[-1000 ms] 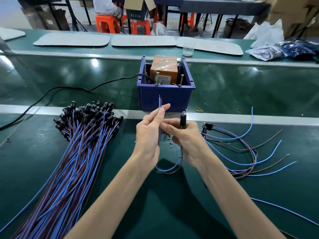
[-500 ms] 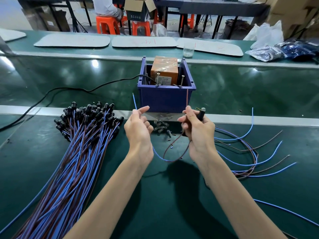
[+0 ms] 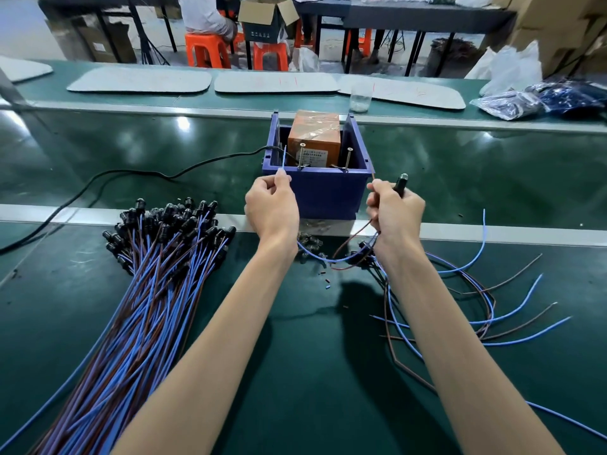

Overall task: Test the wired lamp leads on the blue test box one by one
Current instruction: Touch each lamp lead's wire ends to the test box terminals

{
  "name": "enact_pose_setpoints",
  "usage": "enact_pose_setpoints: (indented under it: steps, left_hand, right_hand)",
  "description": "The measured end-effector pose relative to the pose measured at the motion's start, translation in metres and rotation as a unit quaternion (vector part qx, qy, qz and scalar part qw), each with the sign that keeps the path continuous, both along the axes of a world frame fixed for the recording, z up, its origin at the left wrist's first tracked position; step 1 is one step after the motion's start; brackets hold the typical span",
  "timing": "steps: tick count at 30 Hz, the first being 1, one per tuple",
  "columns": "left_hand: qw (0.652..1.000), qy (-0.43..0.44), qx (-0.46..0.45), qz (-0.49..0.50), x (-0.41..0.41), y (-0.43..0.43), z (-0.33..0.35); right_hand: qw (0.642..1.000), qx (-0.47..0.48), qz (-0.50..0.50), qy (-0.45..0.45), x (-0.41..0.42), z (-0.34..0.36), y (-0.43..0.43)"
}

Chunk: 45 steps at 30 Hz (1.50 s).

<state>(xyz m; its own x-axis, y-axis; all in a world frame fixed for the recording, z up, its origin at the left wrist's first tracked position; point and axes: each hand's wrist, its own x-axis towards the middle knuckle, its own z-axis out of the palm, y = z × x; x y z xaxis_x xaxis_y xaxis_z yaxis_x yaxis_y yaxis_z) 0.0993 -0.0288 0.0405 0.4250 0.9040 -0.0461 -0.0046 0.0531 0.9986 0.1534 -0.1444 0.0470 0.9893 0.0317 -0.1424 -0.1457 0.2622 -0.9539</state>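
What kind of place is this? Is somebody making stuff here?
Probably a small factory or assembly workshop. A long green workbench holds a big bundle of lamp leads near a blue test box, and cardboard boxes are stacked at the back.

Only two arms and two hands of the person show. The left grip (image 3: 272, 208) is a bare hand, seen from the back, with its knuckles showing as small bumps. The right grip (image 3: 395, 211) is a bare hand too, and its back and knuckles show the same way. The left forearm (image 3: 210, 339) is bare from the wrist to the bottom edge of the view. The right forearm (image 3: 460, 339) is bare along the same stretch. Both forearms are long, slim and smooth. The wrists are narrow, and the arms look wider near the bottom edge, close to the camera.
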Motion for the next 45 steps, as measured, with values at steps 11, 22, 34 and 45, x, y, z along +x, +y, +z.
enact_pose_setpoints:
  steps: [11, 22, 34, 45]
  left_hand:
    - [0.999, 0.02, -0.014, -0.031, -0.001, 0.013, -0.008]
    - [0.999, -0.003, -0.022, -0.049, -0.002, 0.009, -0.01]
    - [0.998, -0.014, -0.025, -0.06, -0.008, 0.003, -0.011]
    - [0.997, -0.021, -0.028, -0.065, -0.013, 0.0, -0.01]
  right_hand:
    - [0.997, -0.058, 0.051, -0.012, 0.01, -0.005, 0.001]
    - [0.996, -0.064, 0.056, -0.03, 0.011, -0.006, -0.003]
    - [0.995, -0.064, 0.071, -0.036, 0.007, -0.004, -0.005]
    - [0.993, -0.058, 0.089, -0.043, 0.005, -0.009, -0.005]
